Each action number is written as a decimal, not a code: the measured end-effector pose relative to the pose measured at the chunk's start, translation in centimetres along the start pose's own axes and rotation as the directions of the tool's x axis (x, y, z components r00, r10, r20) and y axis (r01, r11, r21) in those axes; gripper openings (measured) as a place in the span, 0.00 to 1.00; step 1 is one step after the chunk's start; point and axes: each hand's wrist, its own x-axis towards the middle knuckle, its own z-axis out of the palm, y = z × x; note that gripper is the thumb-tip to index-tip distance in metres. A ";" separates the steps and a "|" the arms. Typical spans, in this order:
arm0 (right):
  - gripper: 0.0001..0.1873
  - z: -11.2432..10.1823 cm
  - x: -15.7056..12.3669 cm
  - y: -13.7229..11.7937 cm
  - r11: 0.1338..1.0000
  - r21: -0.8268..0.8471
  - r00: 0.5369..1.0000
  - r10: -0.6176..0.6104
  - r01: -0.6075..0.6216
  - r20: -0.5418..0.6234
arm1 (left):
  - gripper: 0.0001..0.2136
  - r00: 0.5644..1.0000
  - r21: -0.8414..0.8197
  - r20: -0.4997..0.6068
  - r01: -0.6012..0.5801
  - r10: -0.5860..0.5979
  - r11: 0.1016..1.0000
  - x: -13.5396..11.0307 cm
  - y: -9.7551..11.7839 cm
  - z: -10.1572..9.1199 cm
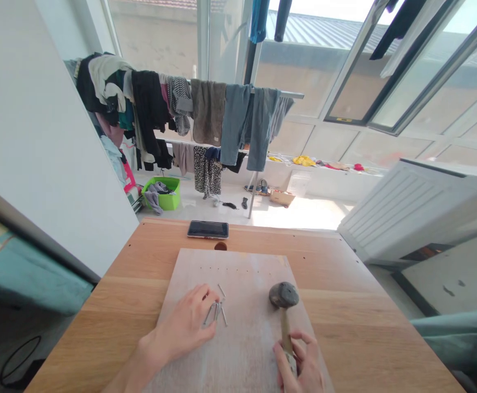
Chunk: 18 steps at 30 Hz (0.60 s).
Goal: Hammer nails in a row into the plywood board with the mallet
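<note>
My left hand (pixel 196 319) is over a pale board (pixel 238 360), its thumb and curled fingers apart around several thin metal nails (pixel 216 312). Some of these nails lie just beyond the fingertips on the board. On the board's right side, my right hand (pixel 302 363) is closed round the wooden handle of a mallet (pixel 284 295). The mallet's dark head points away from me. Along the far part of the board runs a row of small dark marks (pixel 237 270).
The board rests on a wooden table (pixel 357 311). A phone (pixel 208 229) and a small round brown thing (pixel 221 246) are near its far edge. Beyond stand a clothes rack (pixel 279 94) with laundry and a green basket (pixel 173 196). A white cabinet (pixel 422 202) is at the right.
</note>
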 end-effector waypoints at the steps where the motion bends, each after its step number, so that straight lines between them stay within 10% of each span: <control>1: 0.29 0.0 0.0 -0.1 1.000 -0.003 1.000 0.008 -0.008 -0.004 | 0.17 1.000 0.006 0.004 0.001 -0.001 1.000 -0.1 0.1 -0.2; 18: 0.32 0.1 0.0 -0.2 0.997 0.073 1.000 0.000 0.001 -0.013 | 0.10 0.993 0.178 0.055 -0.111 0.103 0.978 0.5 -0.2 -1.4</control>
